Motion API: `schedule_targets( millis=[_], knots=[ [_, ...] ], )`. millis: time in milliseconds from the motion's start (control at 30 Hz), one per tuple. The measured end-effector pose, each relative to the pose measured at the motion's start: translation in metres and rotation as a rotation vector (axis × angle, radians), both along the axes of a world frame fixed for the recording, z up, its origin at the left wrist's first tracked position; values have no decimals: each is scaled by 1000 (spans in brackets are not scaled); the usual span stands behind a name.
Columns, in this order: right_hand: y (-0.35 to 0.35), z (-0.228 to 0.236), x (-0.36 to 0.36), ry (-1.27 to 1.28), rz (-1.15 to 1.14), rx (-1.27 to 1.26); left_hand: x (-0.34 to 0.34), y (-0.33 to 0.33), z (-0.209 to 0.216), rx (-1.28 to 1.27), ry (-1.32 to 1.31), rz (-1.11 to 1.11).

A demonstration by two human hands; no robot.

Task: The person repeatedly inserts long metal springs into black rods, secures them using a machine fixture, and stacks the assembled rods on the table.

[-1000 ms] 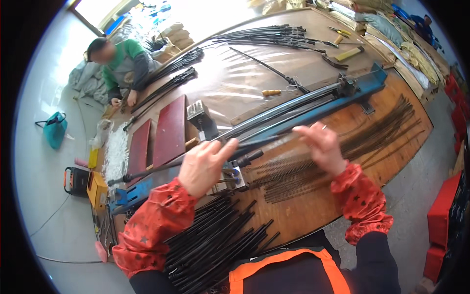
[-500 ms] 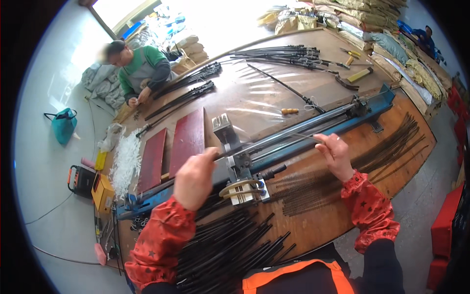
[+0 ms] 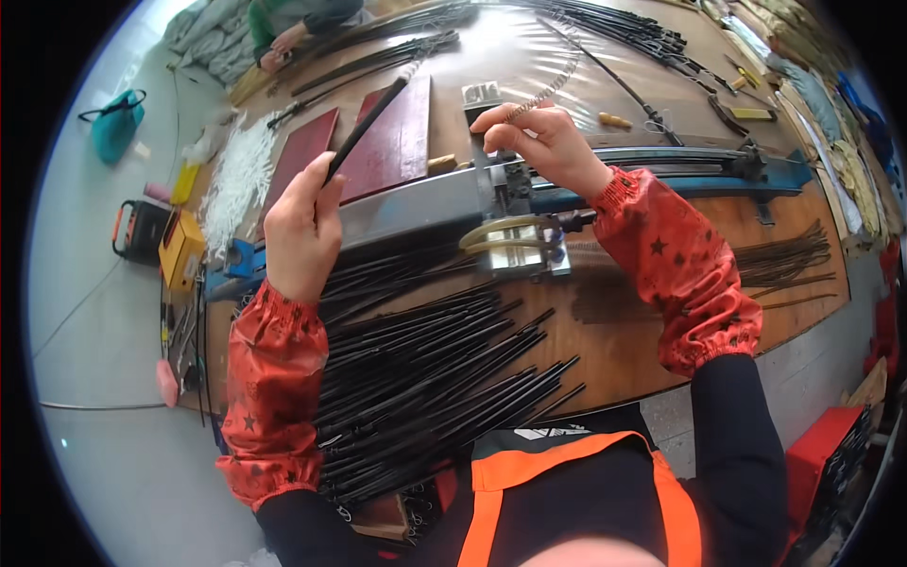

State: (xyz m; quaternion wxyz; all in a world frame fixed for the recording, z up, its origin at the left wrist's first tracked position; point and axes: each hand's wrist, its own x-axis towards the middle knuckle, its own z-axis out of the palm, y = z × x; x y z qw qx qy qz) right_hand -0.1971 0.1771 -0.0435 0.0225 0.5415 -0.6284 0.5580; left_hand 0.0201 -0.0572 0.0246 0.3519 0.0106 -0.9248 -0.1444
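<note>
A slim black tube (image 3: pixel 370 125) slants up and away from my left hand (image 3: pixel 304 231), whose fingers are closed round its lower end. My right hand (image 3: pixel 548 142) pinches a thin coil spring (image 3: pixel 559 83) that arcs upward, blurred at its far part. Near the tube's upper end a faint coil also shows; whether it is the same spring, I cannot tell. Just below my right hand lies the clamp block (image 3: pixel 510 189) of a long blue metal fixture (image 3: pixel 661 170). Many similar black tubes (image 3: pixel 425 350) lie heaped in front of me.
Coil springs (image 3: pixel 614 293) and a bundle of thin brown springs or rods (image 3: pixel 784 255) lie at the right. Two red boards (image 3: pixel 402 142) and a white heap of small pieces (image 3: pixel 241 180) are at the left. Across the table, a person in green sleeves has hands (image 3: pixel 276 55) together.
My left hand has moved left, away from the fixture, with the black tube raised. My right hand has moved left and up with the spring. The view has tilted downward.
</note>
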Motion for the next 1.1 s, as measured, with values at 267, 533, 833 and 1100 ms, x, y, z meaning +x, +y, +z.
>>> schedule_targets(
  millis=[267,533,833,1100],
  knots=[
    [-21,-17,13,296,-102,209,42,-30,-40,83,-108,70],
    [-49,-21,10,435,-61,454,39,-30,-32,48,-82,59],
    [-30,-23,3,355,-138,160,30,-28,-34,62,-147,104],
    [-66,-24,21,620,-46,669,40,-38,-36,-7,-133,111]
  ],
)
